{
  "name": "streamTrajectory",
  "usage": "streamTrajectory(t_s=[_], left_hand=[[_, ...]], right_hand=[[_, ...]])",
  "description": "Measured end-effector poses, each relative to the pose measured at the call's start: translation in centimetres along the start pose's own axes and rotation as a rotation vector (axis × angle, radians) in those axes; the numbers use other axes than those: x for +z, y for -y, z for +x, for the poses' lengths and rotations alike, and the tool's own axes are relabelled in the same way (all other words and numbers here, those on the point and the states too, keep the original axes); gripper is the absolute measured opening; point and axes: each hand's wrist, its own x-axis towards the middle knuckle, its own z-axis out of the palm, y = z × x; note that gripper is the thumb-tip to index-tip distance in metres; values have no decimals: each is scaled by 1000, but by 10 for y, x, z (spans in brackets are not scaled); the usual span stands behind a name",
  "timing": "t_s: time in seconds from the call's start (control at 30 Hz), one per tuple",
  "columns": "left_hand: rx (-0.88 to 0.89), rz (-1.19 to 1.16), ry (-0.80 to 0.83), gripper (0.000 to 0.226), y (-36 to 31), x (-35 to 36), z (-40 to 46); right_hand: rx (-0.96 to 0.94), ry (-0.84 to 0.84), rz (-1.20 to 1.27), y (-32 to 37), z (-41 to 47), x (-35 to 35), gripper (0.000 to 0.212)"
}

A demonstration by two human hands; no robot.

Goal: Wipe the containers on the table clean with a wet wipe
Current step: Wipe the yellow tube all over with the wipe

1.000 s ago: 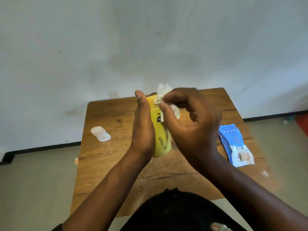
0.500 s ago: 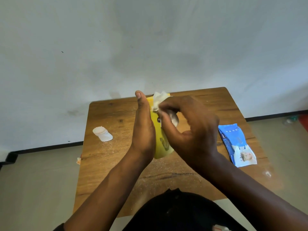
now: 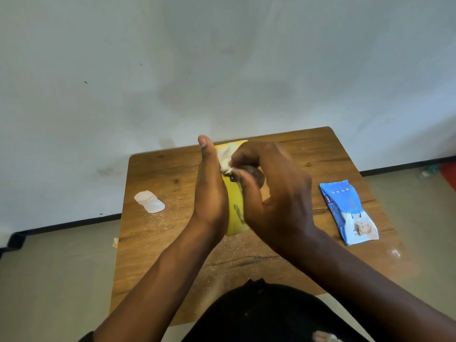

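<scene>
A yellow container (image 3: 235,208) is held above the middle of the wooden table (image 3: 320,154), between both hands. My left hand (image 3: 211,191) holds it from the left side, thumb straight along its edge and pointing away. My right hand (image 3: 271,193) pinches a crumpled white wet wipe (image 3: 225,156) and presses it against the container's upper part. Most of the container's far side is hidden by my right hand. A small white container (image 3: 149,201) lies on its side on the table's left part.
A blue wet-wipe pack (image 3: 348,211) lies flat on the right side of the table. White crumbs or powder are scattered across the tabletop. A grey wall stands right behind the table, and bare floor surrounds it.
My right hand has slid the wipe down from above the container's top edge onto its upper face. The left hand and the container have stayed in place.
</scene>
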Motion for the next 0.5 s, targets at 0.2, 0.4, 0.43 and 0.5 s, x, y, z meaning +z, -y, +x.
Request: streamTrajectory(t_s=[0.2,0.4,0.43,0.5], left_hand=[[12,-31,-2,75,-6,-2,1],[32,12,19,72,-8,-1,0],[32,2,18,69,-6,0,0],[41,-13,14,65,-5,1,1]], right_hand=[[-2,-20,6,-6,7,-5,16],[16,-36,15,-4,9,-8,17],[0,-22,6,0,9,-7,18],[-37,3,-13,5,8,-5,18]])
